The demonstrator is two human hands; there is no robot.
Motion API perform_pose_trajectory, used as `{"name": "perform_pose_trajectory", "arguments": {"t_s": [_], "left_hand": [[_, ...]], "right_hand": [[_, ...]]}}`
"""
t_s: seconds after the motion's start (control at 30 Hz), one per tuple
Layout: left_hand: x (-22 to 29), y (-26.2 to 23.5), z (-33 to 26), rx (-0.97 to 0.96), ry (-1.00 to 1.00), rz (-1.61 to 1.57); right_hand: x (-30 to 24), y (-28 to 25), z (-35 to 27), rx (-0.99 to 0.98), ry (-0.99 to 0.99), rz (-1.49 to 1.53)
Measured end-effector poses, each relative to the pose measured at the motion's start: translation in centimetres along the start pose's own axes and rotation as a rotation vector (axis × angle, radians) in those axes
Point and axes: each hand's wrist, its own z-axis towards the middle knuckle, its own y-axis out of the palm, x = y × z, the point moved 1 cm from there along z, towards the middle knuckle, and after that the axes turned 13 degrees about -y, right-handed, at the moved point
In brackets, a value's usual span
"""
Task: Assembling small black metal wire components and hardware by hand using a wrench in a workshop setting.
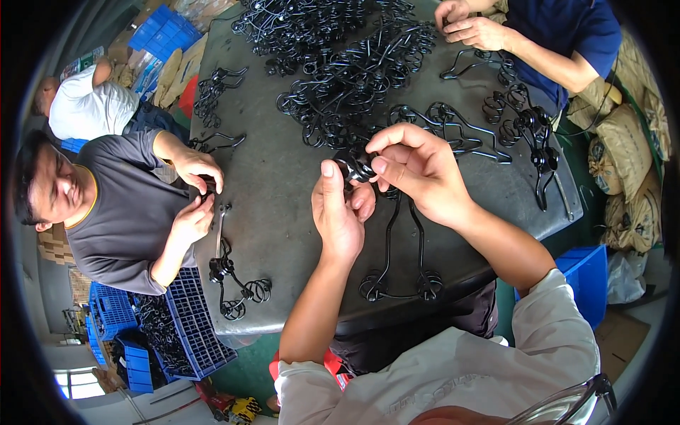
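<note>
"What have you got there?"

"A glossy black part (352,164), held up over the surface (273,191), on my side of the heap of black wire pieces (347,67)."

"And your fingers?"

"My left fingers (329,188) are curled round its lower side, with the thumb standing up along its left. My right fingers (405,133) are at its right end, thumb and forefinger bent close together; whether they pinch it or only touch it, I can't tell."

"Is that wire frame (422,244) joined to it?"

"Can't say. Two long legs run down from near my right palm toward my edge of the surface, with coils at both lower corners, but the upper end is hidden."

"What's on your right?"

"A bent black wire assembly (535,131), with a slim metal tool (564,200) near the edge. Below that corner stands a blue bin (586,280)."

"And on your left?"

"A smaller wire cluster (222,268) near the corner. Beside that edge, a co-worker in a dark grey shirt (117,205) holds something small and dark between both hands. Another, in a blue shirt (556,28), is at the far right, hands close together."
</note>
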Motion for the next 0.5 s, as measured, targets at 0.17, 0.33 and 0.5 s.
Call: {"name": "perform_pose_trajectory", "arguments": {"t_s": [0.17, 0.33, 0.5], "left_hand": [[0.5, 0.0, -0.2, 0.023, -0.038, -0.002], [2.1, 0.6, -1.2, -0.059, -0.222, -0.052], [2.8, 2.1, -2.7, -0.220, -0.275, 0.198]], "right_hand": [[-0.5, -0.4, 0.6, -0.099, -0.036, -0.107], [-2.3, -1.0, 0.2, -0.258, -0.192, -0.296], [-4.8, -2.0, -4.6, -0.224, -0.248, -0.312]]}}
